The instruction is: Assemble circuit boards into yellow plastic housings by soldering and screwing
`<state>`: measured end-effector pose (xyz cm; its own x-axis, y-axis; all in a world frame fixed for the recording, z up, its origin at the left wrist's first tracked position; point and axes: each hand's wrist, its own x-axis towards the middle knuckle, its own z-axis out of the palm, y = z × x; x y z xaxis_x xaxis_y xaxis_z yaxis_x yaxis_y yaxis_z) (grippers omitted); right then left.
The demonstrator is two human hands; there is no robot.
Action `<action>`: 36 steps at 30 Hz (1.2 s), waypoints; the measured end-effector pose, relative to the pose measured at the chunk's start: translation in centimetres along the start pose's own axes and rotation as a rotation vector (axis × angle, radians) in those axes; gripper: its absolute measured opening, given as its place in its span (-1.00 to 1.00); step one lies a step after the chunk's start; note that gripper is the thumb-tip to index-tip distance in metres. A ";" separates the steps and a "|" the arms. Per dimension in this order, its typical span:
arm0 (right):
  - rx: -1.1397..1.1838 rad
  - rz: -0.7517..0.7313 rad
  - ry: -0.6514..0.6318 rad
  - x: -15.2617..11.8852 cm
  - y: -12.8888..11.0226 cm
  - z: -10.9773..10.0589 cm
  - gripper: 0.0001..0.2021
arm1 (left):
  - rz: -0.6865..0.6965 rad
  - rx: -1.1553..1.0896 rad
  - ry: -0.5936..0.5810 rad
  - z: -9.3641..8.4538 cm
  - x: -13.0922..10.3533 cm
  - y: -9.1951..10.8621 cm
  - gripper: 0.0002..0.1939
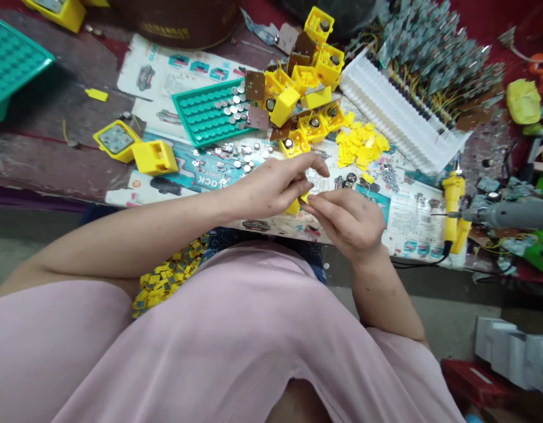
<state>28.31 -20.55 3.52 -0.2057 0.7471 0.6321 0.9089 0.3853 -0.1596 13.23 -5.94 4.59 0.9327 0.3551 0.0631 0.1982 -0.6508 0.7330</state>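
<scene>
At the near edge of the bench (73, 167), a small yellow piece (305, 198) is pinched by the right hand (357, 223); left hand's (271, 185) hold hidden, cannot be told. Likely light, stiff; best gripped by edges.

Fingers of the left hand (277, 187) and right hand (351, 222) hide most of a small yellow piece (305, 198); it may be a box part. Far left of them, the picture's edge cuts off a green tray (16, 61). Beyond them, the top cuts a brown pot (178, 17) with blurry words. Right of them, a gray tool (518, 215) runs out of view.
</scene>
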 end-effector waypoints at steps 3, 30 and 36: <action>0.039 0.031 0.021 -0.4 -0.4 -0.5 -0.79 | -0.058 0.245 0.011 0.0 -1.9 -1.2 -0.62; 0.018 -0.139 0.014 -2.0 1.4 3.7 -0.75 | 0.262 0.137 -0.029 3.1 -3.0 -5.1 -0.14; 0.014 -0.102 -0.085 -1.7 1.9 3.9 -0.85 | 0.253 0.147 -0.056 3.0 -3.0 -5.1 -0.17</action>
<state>28.98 -18.97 -0.88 -0.3275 0.7464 0.5794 0.8766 0.4688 -0.1083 10.27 -5.69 -1.38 0.9724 0.1345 0.1909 -0.0048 -0.8058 0.5922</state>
